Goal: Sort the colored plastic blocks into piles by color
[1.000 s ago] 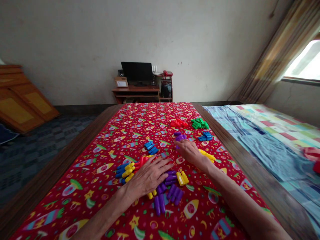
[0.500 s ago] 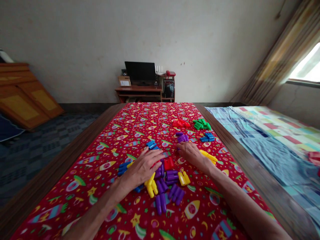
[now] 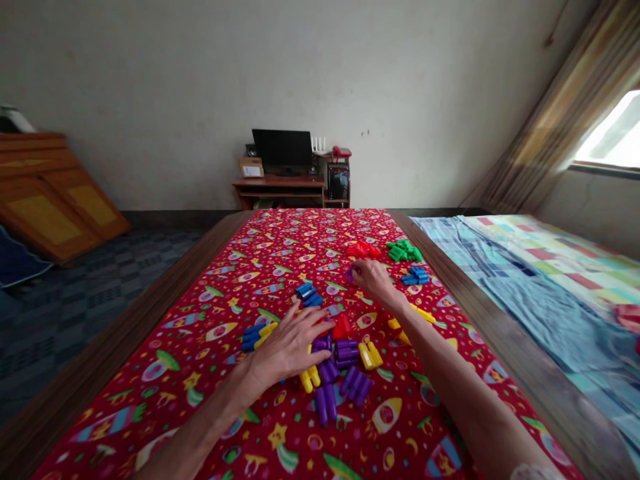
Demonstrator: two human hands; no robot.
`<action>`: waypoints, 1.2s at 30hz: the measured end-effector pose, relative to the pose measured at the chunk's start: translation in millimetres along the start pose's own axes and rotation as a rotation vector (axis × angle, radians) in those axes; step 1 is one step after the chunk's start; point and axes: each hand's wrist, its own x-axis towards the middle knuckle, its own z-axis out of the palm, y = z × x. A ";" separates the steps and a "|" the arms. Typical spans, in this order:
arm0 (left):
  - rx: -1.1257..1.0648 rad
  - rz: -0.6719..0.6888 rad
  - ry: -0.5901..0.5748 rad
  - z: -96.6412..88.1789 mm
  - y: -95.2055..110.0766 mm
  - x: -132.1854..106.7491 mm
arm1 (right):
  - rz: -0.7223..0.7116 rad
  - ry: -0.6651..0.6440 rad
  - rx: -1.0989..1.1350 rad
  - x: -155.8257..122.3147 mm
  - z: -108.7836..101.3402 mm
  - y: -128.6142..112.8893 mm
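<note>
My left hand [image 3: 290, 343] lies flat with spread fingers on a mixed heap of plastic toy blocks [image 3: 340, 363], purple, yellow, red and blue, near the middle of the red patterned tablecloth [image 3: 210, 373]. My right hand [image 3: 373, 279] reaches farther out, its fingers curled down over a small purple pile that it mostly hides. Just beyond it lie a red pile [image 3: 363, 250], a green pile [image 3: 404, 251] and a blue pile [image 3: 415, 275]. Yellow blocks [image 3: 417, 315] show beside my right forearm. A loose blue pair [image 3: 309, 294] sits ahead of my left hand.
The cloth covers a long wooden table [image 3: 505, 320]. A bed with a checked sheet [image 3: 545, 280] runs along the right. A desk with a monitor [image 3: 285, 157] stands at the far wall, and wooden panels [image 3: 55, 200] lean at the left.
My right hand has moved forward from beside the yellow blocks to the purple pile. My left hand has slid over the mixed heap and shifted some blocks.
</note>
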 end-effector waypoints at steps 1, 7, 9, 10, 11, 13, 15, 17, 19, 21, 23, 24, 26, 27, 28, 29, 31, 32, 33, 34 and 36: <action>0.012 -0.010 -0.011 -0.3 2.1 -0.6 | 0.036 0.008 -0.014 1.0 3.4 0.5; 0.015 -0.061 -0.006 -1.3 9.8 3.0 | 0.159 0.125 -0.039 -1.7 22.1 11.3; -0.016 -0.108 0.020 0.3 10.3 5.9 | 0.139 0.163 -0.020 -0.8 17.5 13.3; -0.044 -0.136 0.033 1.2 9.9 7.5 | 0.118 0.176 -0.002 -0.3 12.6 13.0; -0.083 -0.163 0.045 1.8 9.0 9.3 | 0.086 0.176 0.025 0.0 6.5 11.6; -0.174 -0.199 0.073 1.3 5.6 12.8 | -0.012 0.125 0.108 -0.7 -6.5 5.5; -0.247 -0.214 0.149 -2.5 0.7 16.1 | -0.162 -0.021 0.244 -3.9 -16.0 -4.2; -0.284 -0.229 0.284 -9.0 -4.7 18.4 | -0.319 -0.225 0.407 -8.7 -18.9 -16.8; -0.304 -0.270 0.430 -15.6 -9.2 19.7 | -0.429 -0.425 0.534 -13.7 -15.5 -30.5; -0.323 -0.319 0.529 -19.6 -12.0 20.2 | -0.444 -0.509 0.568 -17.1 -9.3 -42.9; -0.336 -0.356 0.581 -19.7 -13.4 20.4 | -0.395 -0.473 0.544 -18.2 -4.2 -51.1; -0.344 -0.369 0.591 -18.6 -13.9 20.5 | -0.364 -0.446 0.527 -18.0 -2.8 -53.1; -0.370 -0.392 0.575 -15.1 -14.7 20.5 | -0.320 -0.428 0.502 -16.9 -2.3 -53.1; -0.387 -0.395 0.537 -13.3 -15.2 20.3 | -0.310 -0.437 0.492 -16.3 -2.9 -51.6; -0.401 -0.394 0.483 -11.6 -15.7 20.0 | -0.307 -0.451 0.477 -15.7 -3.9 -49.4; -0.404 -0.394 0.424 -10.3 -16.2 19.5 | -0.309 -0.458 0.454 -15.2 -5.1 -46.5; -0.371 -0.401 0.342 -8.8 -17.2 18.2 | -0.323 -0.442 0.380 -13.7 -8.4 -38.7; -0.342 -0.408 0.331 -8.6 -17.6 17.5 | -0.325 -0.422 0.331 -12.6 -10.8 -33.5; -0.311 -0.415 0.342 -8.5 -18.0 17.0 | -0.315 -0.400 0.283 -11.2 -13.7 -27.2; -0.285 -0.412 0.358 -8.7 -18.2 16.8 | -0.290 -0.381 0.243 -9.6 -17.1 -19.7; -0.254 -0.379 0.382 -9.0 -17.9 17.1 | -0.192 -0.339 0.183 -6.1 -23.9 -2.1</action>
